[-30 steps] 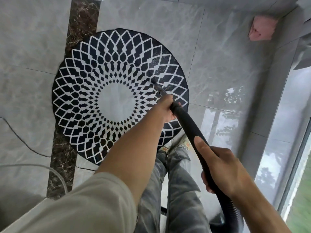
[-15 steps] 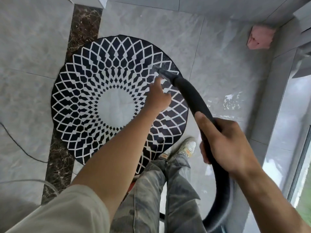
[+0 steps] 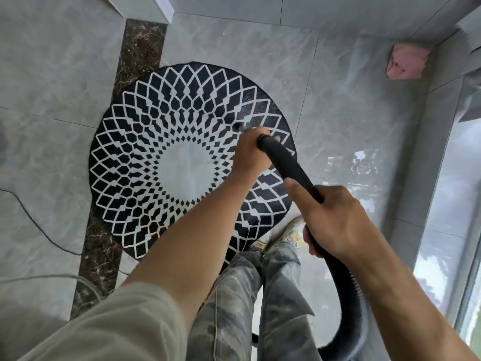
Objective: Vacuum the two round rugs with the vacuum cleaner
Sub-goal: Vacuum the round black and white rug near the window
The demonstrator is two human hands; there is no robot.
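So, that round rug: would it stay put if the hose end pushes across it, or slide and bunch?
Likely to slide: the round rug looks thin and lies flat on glossy tile floor. Probably floppy and light, so its edge may bunch where the hose pushes.

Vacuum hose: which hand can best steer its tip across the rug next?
Left hand, probably: it grips the hose at its front end, over the rug. The right hand holds farther back.

The nozzle tip (image 3: 243,128) beyond the left hand (image 3: 248,156) is blurred, the hose (image 3: 354,295) cut off below
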